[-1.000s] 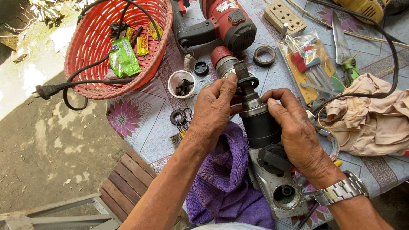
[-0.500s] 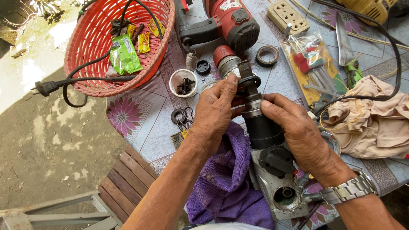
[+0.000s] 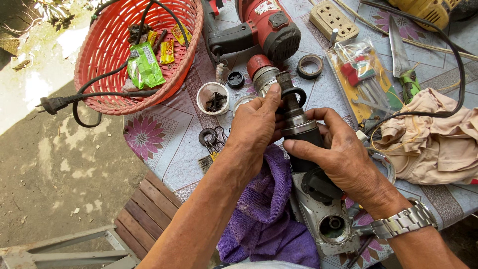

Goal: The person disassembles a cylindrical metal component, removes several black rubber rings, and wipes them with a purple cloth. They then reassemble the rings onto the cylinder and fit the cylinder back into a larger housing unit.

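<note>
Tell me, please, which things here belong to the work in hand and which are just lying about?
In hand: left hand, right hand, dismantled power-tool barrel, its grey housing.
Lying about: red basket, knife, beige cloth, socket strip, hex-key pack.

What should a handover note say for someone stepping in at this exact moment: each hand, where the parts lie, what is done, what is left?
Left hand: fingers on the metal shaft at the tool's front end.
Right hand: gripping the black barrel of the dismantled grey power tool, which lies partly on a purple cloth.
Done: housing is open, its round cavity exposed.
Loose parts on the table: small white cup of dark bits, black cap, rubber ring.
Left: shaft not yet free of the barrel; the loose parts are unfitted.
</note>
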